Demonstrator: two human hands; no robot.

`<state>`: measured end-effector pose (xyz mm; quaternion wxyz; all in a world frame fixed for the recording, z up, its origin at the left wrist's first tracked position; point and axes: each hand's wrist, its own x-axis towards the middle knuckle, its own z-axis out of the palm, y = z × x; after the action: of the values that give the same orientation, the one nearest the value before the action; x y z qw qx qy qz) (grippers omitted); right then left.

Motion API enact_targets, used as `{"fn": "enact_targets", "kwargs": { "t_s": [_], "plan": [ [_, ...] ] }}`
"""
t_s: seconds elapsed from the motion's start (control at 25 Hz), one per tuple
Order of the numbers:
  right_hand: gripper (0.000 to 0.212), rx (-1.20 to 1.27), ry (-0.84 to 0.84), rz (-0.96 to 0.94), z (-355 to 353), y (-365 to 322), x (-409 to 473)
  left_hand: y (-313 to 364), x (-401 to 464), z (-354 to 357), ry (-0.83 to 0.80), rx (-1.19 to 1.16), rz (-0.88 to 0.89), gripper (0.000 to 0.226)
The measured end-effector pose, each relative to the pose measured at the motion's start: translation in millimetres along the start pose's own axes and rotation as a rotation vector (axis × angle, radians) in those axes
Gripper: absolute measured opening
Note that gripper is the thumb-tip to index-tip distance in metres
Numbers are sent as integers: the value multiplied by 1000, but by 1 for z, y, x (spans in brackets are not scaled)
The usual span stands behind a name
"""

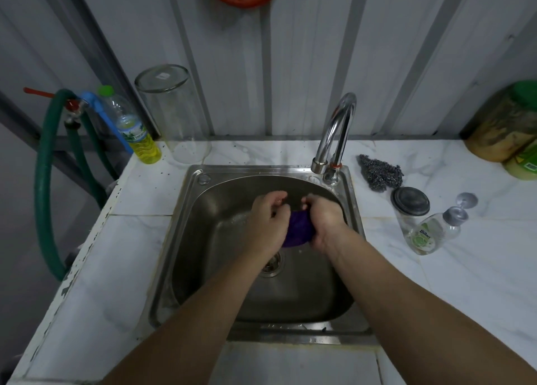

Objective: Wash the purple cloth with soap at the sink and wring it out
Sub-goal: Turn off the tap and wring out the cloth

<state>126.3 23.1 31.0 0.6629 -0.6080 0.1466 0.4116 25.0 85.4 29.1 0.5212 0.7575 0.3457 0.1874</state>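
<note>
Reaching both forearms over the front rim of the sink (186, 262), low above the drain (271, 264). Gripping the purple cloth (297, 229) bunched between left hand (268, 222) and right hand (324, 220), fingers curled tight round it. Likely scrubbing or starting to wring: best keeping the bundle low over the basin, under the faucet (337, 132), twisting the fists opposite ways, squeezing steadily. Leaving the soap bottle (433, 233) lying on the counter.

White marble counter (479, 283) carries jar (408, 210), scourer (380, 175).
</note>
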Motion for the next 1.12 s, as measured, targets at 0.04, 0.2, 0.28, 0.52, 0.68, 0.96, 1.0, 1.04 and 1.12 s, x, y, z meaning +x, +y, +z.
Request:
{"fn": "enact_targets", "kwargs": {
  "t_s": [0.04,0.2,0.28,0.52,0.68,0.96,1.0,1.04,1.12],
  "plan": [
    [21,21,-44,-46,-1,-7,3,0,1,-8,-136,37,-34,25],
    [23,-59,-363,-1,-7,-28,11,3,4,-14,-365,122,-204,42],
    [26,-48,-468,-26,-14,-28,16,2,4,-14,-362,-134,-427,32],
    [43,90,-726,-37,-31,1,20,3,-14,-6,-731,-874,-866,34],
    [12,-190,-489,-170,-24,0,21,-2,-12,9,-614,-343,-778,28],
    [15,-422,-210,-318,-8,16,21,-17,-7,34,-373,299,-471,35],
    [15,-466,-191,-347,-7,17,21,-20,-8,37,-354,283,-408,29],
    [15,-521,-176,-390,-7,17,22,-23,-8,38,-344,256,-345,24],
    [17,-597,-149,-450,-8,14,21,-26,-9,32,-368,144,-208,19]
  ]
}}
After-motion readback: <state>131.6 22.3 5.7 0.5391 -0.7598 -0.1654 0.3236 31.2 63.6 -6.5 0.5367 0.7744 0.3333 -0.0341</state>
